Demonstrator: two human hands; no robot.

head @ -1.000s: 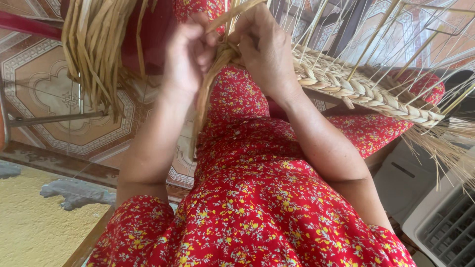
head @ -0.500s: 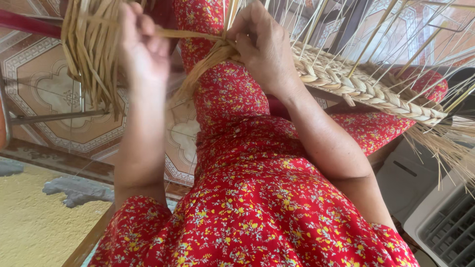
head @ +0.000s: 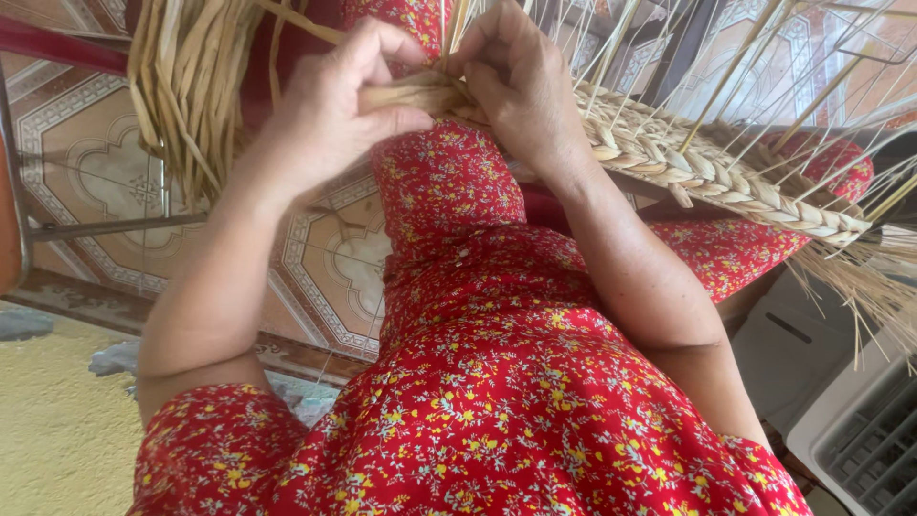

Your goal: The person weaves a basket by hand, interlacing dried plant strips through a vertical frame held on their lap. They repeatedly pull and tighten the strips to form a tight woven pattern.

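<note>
My left hand [head: 349, 110] grips a flat tan straw strand [head: 411, 94] and holds it against the near end of a braided straw edge [head: 707, 167]. My right hand [head: 521, 81] pinches the braid's end just beside it, fingers curled over the weave. The braid runs off to the right, with thin stiff straw stakes [head: 735, 67] rising from it. A bundle of loose straw strands [head: 186, 81] hangs at the upper left, beside my left wrist. My lap in a red flowered dress [head: 497, 382] lies below both hands.
A patterned tile floor [head: 95, 153] lies at the left, with a thin metal chair leg [head: 19, 191] across it. A white plastic crate [head: 841, 420] stands at the lower right. Frayed straw ends [head: 869, 287] stick out past the braid's far end.
My left hand swung out to the left with a strand, then came back in to meet my right hand at the braid's end. The right hand stayed on the braid.
</note>
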